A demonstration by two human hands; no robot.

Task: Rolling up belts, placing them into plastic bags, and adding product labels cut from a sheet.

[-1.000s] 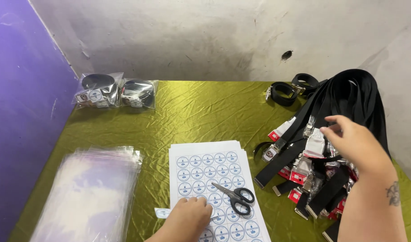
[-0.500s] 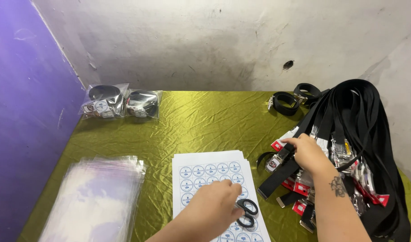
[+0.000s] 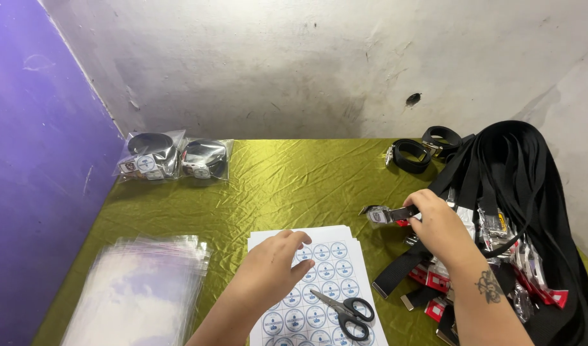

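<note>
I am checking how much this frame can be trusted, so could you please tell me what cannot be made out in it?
- Head view: whether the left hand touches the sticker sheet; the hand hides the contact.
- Sticker print: too small.
- Sheet and scissors: cut off by the bottom edge.
- Right hand holds a belt buckle; its strap is lost in the pile of black belts.
- Bagged belts: glare blurs details.

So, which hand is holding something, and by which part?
The right hand holds a black belt near its buckle end. The left hand holds nothing; it hovers over the sticker sheet.
</note>
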